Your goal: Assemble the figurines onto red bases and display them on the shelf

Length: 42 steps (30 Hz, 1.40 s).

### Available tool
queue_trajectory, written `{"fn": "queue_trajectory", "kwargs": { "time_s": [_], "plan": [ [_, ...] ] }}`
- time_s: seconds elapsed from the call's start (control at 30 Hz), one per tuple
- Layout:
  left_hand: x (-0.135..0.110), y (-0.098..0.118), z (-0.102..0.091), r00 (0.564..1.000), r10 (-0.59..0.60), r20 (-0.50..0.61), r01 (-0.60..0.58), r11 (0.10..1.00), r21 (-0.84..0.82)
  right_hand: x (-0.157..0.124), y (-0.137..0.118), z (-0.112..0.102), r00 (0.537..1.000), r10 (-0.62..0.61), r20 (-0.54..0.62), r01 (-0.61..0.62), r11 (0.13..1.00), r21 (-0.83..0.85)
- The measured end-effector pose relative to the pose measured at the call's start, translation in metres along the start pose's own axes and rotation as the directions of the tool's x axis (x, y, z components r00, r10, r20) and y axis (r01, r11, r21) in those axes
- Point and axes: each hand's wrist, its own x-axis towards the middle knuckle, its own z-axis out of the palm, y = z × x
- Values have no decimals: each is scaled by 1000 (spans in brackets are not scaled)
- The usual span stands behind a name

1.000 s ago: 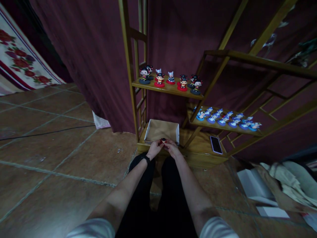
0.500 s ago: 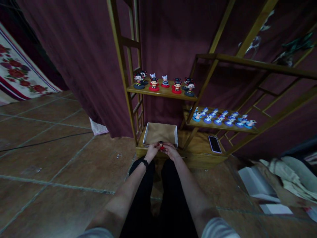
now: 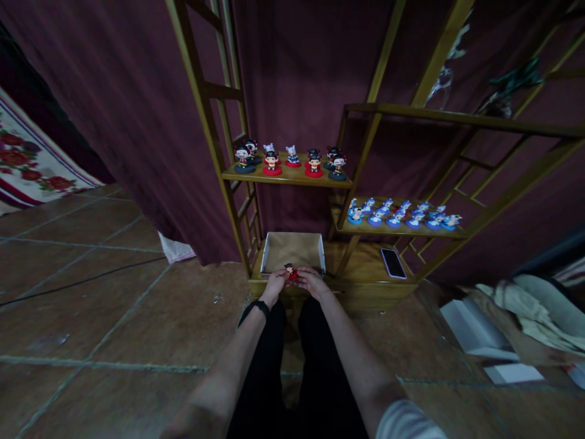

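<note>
A small figurine (image 3: 289, 269) with dark hair and a red base is held between my two hands, over the front edge of an open cardboard box (image 3: 295, 244). My left hand (image 3: 275, 285) pinches its left side, and my right hand (image 3: 311, 280) grips the red base from the right. Fingertips hide part of the base. Higher up, on a wooden shelf (image 3: 287, 177), several similar figurines (image 3: 272, 163) stand on red or black bases. Blue and white figurines (image 3: 395, 217) stand in rows on a lower shelf to the right.
A phone (image 3: 393, 263) lies on the low wooden ledge right of the box. Wooden uprights (image 3: 214, 146) frame the shelves, with a dark red curtain (image 3: 301, 73) behind. White boxes (image 3: 475, 329) and cloth lie on the floor at right. A black cable (image 3: 91, 280) crosses the tiles at left.
The figurine in my hands has tilted so that its head now shows up and to the left of its base. The camera view has shifted slightly. Both hands still hold the figurine.
</note>
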Motion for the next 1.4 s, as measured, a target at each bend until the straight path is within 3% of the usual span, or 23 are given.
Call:
{"fn": "queue_trajectory", "kwargs": {
  "time_s": [0.67,1.4],
  "plan": [
    [2,0,-2,998,-64,-28,62,996,-56,-4,-4,3,1000,-4,-3,4,1000,-9],
    [0,-2,-1,998,-21,-50,17,996,-92,-6,-5,9,999,1,-34,-7,987,-163]
  ]
}}
